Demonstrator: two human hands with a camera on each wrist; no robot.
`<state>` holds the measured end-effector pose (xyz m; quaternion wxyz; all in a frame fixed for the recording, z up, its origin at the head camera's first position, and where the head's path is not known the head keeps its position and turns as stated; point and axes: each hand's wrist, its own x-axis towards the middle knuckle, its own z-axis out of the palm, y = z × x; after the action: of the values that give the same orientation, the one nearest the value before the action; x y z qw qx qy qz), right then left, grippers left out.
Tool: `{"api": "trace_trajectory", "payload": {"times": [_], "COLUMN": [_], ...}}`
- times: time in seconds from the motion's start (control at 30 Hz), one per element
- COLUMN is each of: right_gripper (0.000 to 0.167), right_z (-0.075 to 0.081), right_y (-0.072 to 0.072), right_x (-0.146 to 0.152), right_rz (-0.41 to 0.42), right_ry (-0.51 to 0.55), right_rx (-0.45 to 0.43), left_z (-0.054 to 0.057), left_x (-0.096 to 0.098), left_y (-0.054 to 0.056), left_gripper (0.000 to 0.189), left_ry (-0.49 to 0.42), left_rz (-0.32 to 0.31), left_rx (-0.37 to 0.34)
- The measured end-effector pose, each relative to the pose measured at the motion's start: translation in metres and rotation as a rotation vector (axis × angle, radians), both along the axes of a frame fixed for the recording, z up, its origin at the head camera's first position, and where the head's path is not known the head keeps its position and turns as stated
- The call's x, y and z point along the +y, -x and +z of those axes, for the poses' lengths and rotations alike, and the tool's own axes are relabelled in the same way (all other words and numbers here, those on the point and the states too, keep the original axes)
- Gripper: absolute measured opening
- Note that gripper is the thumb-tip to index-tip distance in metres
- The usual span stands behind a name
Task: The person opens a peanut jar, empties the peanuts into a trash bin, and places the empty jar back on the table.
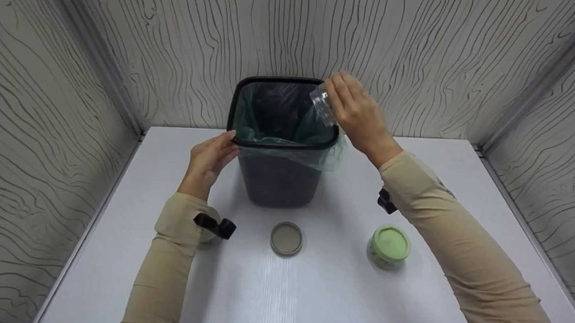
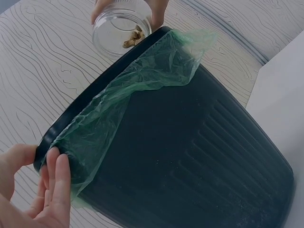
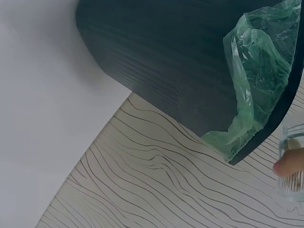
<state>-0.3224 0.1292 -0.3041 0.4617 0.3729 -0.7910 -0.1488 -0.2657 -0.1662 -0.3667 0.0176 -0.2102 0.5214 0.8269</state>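
Clear glass jar (image 1: 321, 105), lid off, tipped on its side above the right rear corner of the bin's rim, mouth facing in over the opening. Seen from the left wrist, the jar (image 2: 121, 29) has a few small brown pieces lying inside against its lower wall. The right hand (image 1: 356, 113) has its fingers wrapped over the jar from above; from the right wrist only one fingertip (image 3: 289, 164) and the ribbed edge of the jar (image 3: 293, 161) show at the frame's border.

Bin (image 1: 277, 178): dark plastic, square, upright on the white table (image 1: 319, 301) near the back wall. A thin green bag (image 1: 324, 156) lines it and is folded out over the rim, hanging loosest at the right front corner.

Left hand (image 1: 210, 157) is at the bin's left front corner. Thumb and fingers (image 2: 59, 183) lie on the rim and the bag's folded edge, gently bent, not closed around anything.

On the table in front of the bin: a round grey lid (image 1: 286, 238) lying flat near the middle; to its right, well apart, a second jar with a green lid (image 1: 390, 245), standing upright and closed, just beside the right forearm. Both arms are in beige sleeves (image 1: 465, 249), each with a black strap at the wrist. The walls (image 1: 75, 71) around the table carry a wavy dark line pattern.
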Motion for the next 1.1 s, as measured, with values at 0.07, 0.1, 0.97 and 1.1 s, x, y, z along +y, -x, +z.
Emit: {"api": "trace_trajectory", "payload": {"times": [0.07, 0.1, 0.97, 1.1], "right_gripper": [0.049, 0.049, 0.051, 0.048], "right_z": [0.0001, 0.0, -0.002, -0.0027], "right_y": [0.0002, 0.0005, 0.0015, 0.0019], "right_x": [-0.001, -0.0015, -0.003, -0.0043], "right_rz": [0.007, 0.012, 0.032, 0.028], "right_ry": [-0.005, -0.007, -0.064, -0.027], "right_rx": [0.01, 0.016, 0.051, 0.071], "left_z": [0.0002, 0.0003, 0.0006, 0.0009], "left_x": [-0.0006, -0.0008, -0.0008, -0.0001], "left_y": [-0.0001, -0.0001, -0.0034, -0.003], "left_gripper": [0.039, 0.037, 0.031, 0.035], "left_ry": [-0.01, -0.014, -0.005, -0.01], "left_rz": [-0.001, 0.0, -0.001, 0.0], "left_rx": [0.003, 0.004, 0.006, 0.006]}}
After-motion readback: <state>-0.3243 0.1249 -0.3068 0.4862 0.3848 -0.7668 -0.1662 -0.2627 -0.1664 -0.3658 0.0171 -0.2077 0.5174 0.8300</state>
